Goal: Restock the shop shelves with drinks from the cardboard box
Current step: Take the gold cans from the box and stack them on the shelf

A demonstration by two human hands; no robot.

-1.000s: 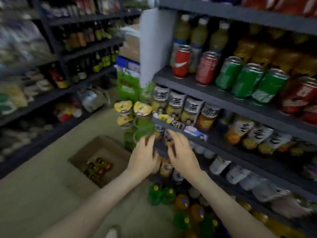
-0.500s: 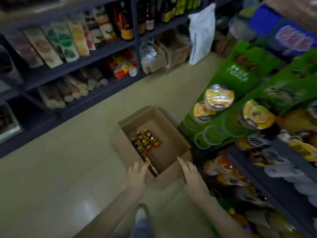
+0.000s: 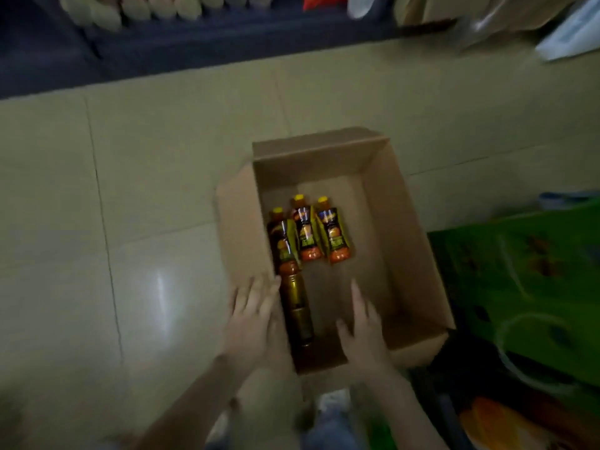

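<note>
Both hands are empty, with fingers straight and slightly spread, gripping nothing. The left hand (image 3: 251, 315) is held out over the left wall of an open cardboard box (image 3: 412, 254), its fingertips just beside a bottle; whether they touch it cannot be told. The right hand (image 3: 365, 329) is held out inside the box opening, palm down, above the bare cardboard bottom, to the right of that same bottle.

The drinks lie in the left half of the box. Three bottles (image 3: 305, 235) lie side by side, yellow caps pointing away from the person, each with a dark and orange label. A fourth bottle (image 3: 297, 315), darker and golden brown, lies lengthwise nearer the person, along the left wall and between the two hands. The right half of the box holds nothing.

The box sits on a pale tiled floor (image 3: 130, 190), its flaps folded outward. Just to its right stands a bright green carton (image 3: 519, 271), with something orange and blurred (image 3: 496, 423) below it. Across the floor, at the top of the view, runs a dark shelf (image 3: 227, 40) bearing a row of pale rounded packets (image 3: 146, 8), too blurred to identify.
</note>
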